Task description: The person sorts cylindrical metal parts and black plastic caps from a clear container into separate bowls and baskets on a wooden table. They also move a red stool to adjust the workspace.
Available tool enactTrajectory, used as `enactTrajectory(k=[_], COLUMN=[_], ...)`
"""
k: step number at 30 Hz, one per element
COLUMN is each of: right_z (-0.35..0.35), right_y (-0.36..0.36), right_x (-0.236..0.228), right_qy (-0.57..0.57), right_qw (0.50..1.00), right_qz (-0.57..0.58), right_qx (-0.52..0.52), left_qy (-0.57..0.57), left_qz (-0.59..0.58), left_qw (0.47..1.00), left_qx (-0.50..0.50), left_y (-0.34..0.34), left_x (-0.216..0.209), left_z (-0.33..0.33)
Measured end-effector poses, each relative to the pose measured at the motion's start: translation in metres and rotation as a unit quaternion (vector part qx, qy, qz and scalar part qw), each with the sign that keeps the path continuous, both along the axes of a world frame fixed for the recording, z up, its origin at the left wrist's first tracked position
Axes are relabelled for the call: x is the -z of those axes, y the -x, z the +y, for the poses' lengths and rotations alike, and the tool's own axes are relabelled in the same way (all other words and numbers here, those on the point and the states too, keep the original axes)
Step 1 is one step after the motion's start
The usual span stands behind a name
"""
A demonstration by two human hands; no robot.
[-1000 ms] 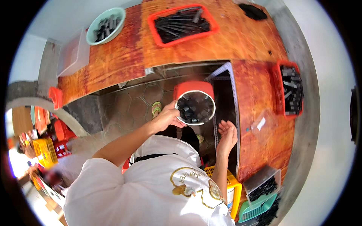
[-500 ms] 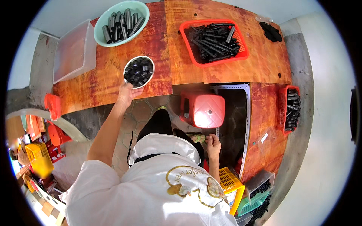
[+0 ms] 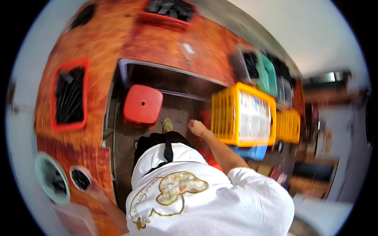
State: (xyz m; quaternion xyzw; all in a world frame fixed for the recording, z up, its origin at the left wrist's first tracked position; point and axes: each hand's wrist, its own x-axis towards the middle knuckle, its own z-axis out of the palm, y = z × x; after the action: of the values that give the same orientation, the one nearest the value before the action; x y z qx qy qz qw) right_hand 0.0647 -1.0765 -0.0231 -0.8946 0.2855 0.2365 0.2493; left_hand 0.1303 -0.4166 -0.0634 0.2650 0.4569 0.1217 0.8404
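Left hand: your left hand (image 3: 94, 189), blurred, at the bowl's near side; can't tell whether fingers clamp it.
White bowl: white bowl (image 3: 72, 175) on the wooden table (image 3: 78, 145), just beside the green basin (image 3: 42, 163); tabletop probably takes its weight.
Dark pieces: dark pieces (image 3: 82, 181) inside, likely kept from scattering by the bowl's wall.
Right hand: your right hand (image 3: 198, 128) off the table, fingers curled together, nothing seen held.
Red basket: red basket (image 3: 69, 127) presumably corrals long black pieces (image 3: 73, 100).
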Motion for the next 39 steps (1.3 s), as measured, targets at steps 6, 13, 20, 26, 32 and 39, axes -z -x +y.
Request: enactTrajectory(k=[6,13,20,26,32,39], right_z=[0.012,0.036,0.017,-0.001,-0.024,-0.027], right_y=[0.087,0.164,0.168,0.117,0.039,-0.025], right_x=[0.002,0.027,0.073,0.099,0.064,0.059], right_qy=[-0.069,-0.102,-0.179,-0.299,-0.281,-0.282], right_qw=[0.976,0.953,0.933,0.902,0.938,0.949], right_qz=[-0.004,0.035,0.021,-0.009,0.052,0.070], right_qx=[0.208,0.284,0.311,0.311,0.195,0.124], left_qy=[-0.009,-0.171,-0.267,-0.383,-0.361,-0.395], left_qz=[0.132,0.132,0.092,0.138,0.125,0.202], left_qw=[0.989,0.942,0.904,0.825,0.851,0.839], left_qx=[0.068,0.259,0.322,0.393,0.360,0.314], left_y=[-0.019,-0.026,-0.002,0.022,0.058,0.121], left_x=[0.023,-0.028,-0.056,-0.038,-0.063,-0.059], left_z=[0.031,-0.053,-0.102,-0.117,-0.175,-0.168])
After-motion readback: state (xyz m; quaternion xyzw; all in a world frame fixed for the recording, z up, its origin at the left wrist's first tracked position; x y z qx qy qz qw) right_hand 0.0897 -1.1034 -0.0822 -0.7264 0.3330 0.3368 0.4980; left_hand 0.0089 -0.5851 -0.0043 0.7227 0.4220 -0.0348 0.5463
